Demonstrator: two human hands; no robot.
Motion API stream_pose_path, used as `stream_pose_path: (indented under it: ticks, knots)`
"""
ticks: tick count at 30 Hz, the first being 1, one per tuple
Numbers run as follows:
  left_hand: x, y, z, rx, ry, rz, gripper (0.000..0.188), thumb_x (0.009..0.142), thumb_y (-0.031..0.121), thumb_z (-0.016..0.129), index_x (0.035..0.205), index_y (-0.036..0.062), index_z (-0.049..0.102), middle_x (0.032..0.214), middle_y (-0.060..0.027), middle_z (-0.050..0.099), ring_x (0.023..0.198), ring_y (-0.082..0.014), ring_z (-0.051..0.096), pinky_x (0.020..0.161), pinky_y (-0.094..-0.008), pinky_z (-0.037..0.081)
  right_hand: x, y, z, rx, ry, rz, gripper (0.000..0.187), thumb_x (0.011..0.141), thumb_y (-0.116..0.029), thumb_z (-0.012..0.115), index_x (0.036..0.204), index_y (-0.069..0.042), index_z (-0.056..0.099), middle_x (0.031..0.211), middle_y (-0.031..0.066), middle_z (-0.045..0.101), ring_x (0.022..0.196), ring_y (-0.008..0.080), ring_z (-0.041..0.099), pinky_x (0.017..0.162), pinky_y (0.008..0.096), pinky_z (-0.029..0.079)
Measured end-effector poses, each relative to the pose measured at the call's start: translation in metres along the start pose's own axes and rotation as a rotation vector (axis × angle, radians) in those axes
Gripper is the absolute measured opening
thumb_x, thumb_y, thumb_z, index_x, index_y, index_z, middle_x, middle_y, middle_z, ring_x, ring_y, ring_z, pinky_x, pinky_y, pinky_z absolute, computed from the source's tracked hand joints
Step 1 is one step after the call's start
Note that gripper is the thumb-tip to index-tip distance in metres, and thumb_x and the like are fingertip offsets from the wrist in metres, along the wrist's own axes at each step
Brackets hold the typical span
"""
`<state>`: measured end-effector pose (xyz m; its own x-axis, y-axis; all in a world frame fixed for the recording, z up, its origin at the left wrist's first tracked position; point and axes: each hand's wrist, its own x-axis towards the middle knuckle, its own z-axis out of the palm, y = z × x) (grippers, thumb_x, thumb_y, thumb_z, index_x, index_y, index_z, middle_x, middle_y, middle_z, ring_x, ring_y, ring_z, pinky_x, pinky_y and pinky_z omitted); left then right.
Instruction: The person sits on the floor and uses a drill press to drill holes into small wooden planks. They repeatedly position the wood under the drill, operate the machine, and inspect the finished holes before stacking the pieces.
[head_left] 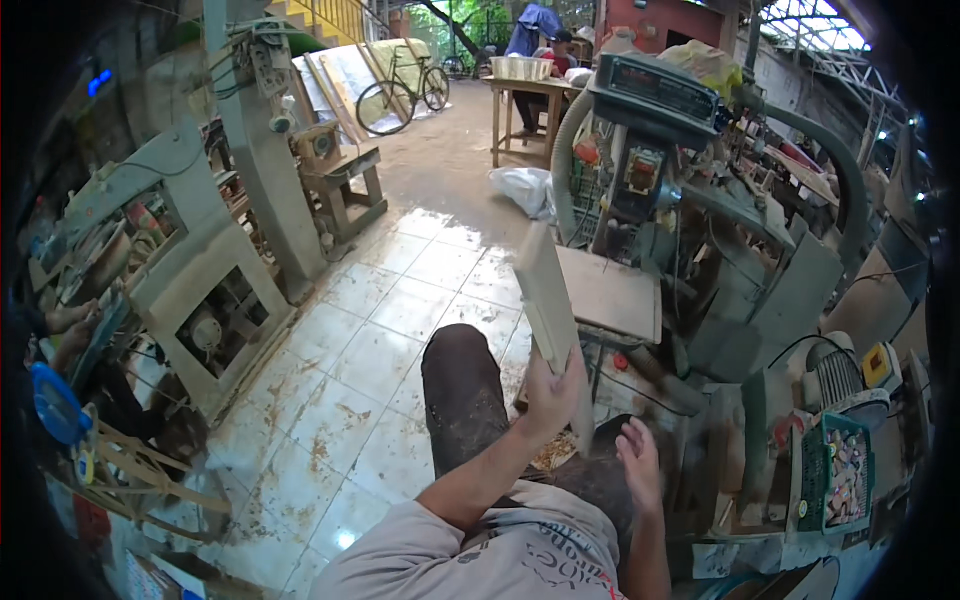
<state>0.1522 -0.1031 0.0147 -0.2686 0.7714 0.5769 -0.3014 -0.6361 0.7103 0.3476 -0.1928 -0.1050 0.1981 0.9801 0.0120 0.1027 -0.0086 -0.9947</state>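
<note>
My left hand [556,396] grips a pale, flat wooden board [545,290] near its lower end, and the board stands tilted upward in front of me. Part of its lower end is hidden by the fingers. Beyond it lies a flat beige machine table [615,295]. My right hand [640,462] is raised over my right thigh, fingers apart, holding nothing. Between my legs, wood shavings [553,455] show in a small patch below the left hand.
A large drill-like machine [640,150] with a grey hose rises ahead right. To the right sits a green crate [838,470] of small pieces beside a motor [835,372]. Metal machine housings [190,270] line the left, where another person's hands [75,330] show. A bicycle [400,95] stands farther back.
</note>
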Motion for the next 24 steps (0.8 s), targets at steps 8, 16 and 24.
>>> stream_pose_path:
  ticks: [8,16,24]
  knots:
    - [-0.029,-0.018,0.002,0.137,-0.194,0.059,0.048,0.088,-0.004,0.053,0.134,-0.0017,0.040,0.112,-0.0107,0.055,0.083,-0.0093,0.052,0.070,-0.0227,0.044,-0.001,-0.190,0.027,0.002,-0.169,-0.562,0.069,0.080,-0.011,0.072,0.139,-0.003,0.037,0.138,0.0157,0.044,0.124,0.0243,0.047,0.101,0.0366,0.041]
    - [-0.006,0.004,0.004,0.324,-0.408,0.482,0.076,0.082,0.005,0.063,0.149,0.0129,0.026,0.149,-0.0291,0.024,0.115,-0.0359,0.050,0.096,-0.0464,0.042,-0.015,-0.273,0.045,-0.113,-0.282,-0.442,0.086,0.070,-0.025,0.083,0.139,0.001,0.037,0.120,0.0192,0.060,0.098,0.0239,0.065,0.080,0.0328,0.054]
    - [0.024,0.002,0.008,0.561,-1.005,0.701,0.060,0.072,0.001,0.061,0.126,0.0255,0.056,0.145,-0.0205,0.036,0.131,-0.0370,0.039,0.109,-0.0562,0.026,-0.009,-0.236,-0.032,-0.105,-0.042,-0.237,0.044,0.090,-0.010,0.062,0.128,0.007,0.048,0.101,0.0103,0.065,0.086,0.0106,0.061,0.075,0.0232,0.050]
